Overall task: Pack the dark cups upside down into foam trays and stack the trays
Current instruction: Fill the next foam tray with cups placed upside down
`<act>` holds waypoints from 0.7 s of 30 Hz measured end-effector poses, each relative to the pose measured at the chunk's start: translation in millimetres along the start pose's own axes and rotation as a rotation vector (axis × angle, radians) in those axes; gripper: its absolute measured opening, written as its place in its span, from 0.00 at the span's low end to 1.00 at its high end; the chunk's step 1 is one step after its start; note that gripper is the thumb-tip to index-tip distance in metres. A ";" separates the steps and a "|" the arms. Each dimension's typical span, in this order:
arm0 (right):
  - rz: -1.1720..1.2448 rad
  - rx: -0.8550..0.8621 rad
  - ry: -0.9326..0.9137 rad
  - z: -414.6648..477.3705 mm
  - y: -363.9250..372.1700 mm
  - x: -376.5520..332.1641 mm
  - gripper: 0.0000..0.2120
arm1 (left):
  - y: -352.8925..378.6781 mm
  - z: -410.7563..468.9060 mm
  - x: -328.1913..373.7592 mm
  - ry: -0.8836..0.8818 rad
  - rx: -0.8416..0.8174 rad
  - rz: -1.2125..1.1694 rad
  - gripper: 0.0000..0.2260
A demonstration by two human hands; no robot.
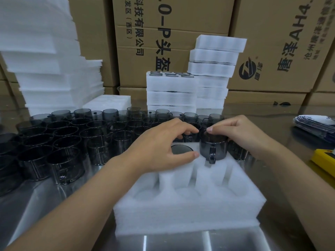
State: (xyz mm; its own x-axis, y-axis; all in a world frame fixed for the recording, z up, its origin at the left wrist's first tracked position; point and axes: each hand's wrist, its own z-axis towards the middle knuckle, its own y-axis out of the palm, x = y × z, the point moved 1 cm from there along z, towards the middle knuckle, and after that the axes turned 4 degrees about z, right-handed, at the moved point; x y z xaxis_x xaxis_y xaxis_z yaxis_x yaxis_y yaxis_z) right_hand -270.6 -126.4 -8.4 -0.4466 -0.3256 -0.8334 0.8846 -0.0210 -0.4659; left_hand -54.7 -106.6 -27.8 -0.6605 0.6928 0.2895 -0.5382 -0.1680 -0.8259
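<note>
Dozens of cardboard boxes (181,24) wall off the far edge of the steel surface (45,205). Against them, a tall stack of empty white foam (45,69) fills the far left corner, and two stacks of packed trays (171,91) stand at the middle of the far edge. Loose dark cups (63,142) crowd the left half of the surface in tight rows, touching or nearly so, and run along behind the hands. Bare steel lies open at the near left, between those cups and the foam tray (190,214), which sits at the near edge in the middle. A narrower strip stays open on the tray's right, before a pile of printed packets (315,127) and a yellow object (324,160) at the right edge.

Three pockets in the tray's near row stand unfilled. In the far row, one seated cup (181,149) shows its flat base upward in the left pocket. Beside it the held cup (213,149) stands partly sunk in the middle pocket, handle toward the near edge. The right hand (241,131) grips its top, fingers curled over the far side and thumb on the near rim. The left hand (163,147) arches spread over the seated cup, holding nothing, with its thumb on the foam just beside the held cup.
</note>
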 end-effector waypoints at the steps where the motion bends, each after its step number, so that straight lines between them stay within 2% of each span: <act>1: -0.014 -0.003 -0.001 -0.5 -0.6 0.3 0.03 | -0.1 -0.1 0.1 -0.005 -0.004 -0.004 0.23; 8: -0.263 0.060 0.012 -0.4 -2.8 -1.2 0.07 | 0.1 -1.0 -0.4 -0.025 -0.017 -0.018 0.22; 12: -0.387 -0.002 -0.022 -4.0 -9.2 -6.4 0.07 | -0.1 -1.2 1.2 0.000 -0.091 -0.045 0.23; 16: -0.402 -0.002 -0.062 -3.8 -13.4 -6.0 0.08 | 1.2 -0.6 1.4 0.025 -0.232 -0.010 0.26; 21: -0.366 -0.048 -0.085 -2.9 -10.2 -4.0 0.07 | 1.1 -0.9 1.2 0.038 -0.237 -0.072 0.22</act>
State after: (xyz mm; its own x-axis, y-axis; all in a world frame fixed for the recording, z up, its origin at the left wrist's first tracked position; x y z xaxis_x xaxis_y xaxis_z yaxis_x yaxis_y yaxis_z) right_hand -278.3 -122.1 -1.1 -0.7174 -0.3823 -0.5825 0.6603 -0.1064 -0.7434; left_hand -55.7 -105.3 -28.8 -0.6022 0.7238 0.3370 -0.4426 0.0487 -0.8954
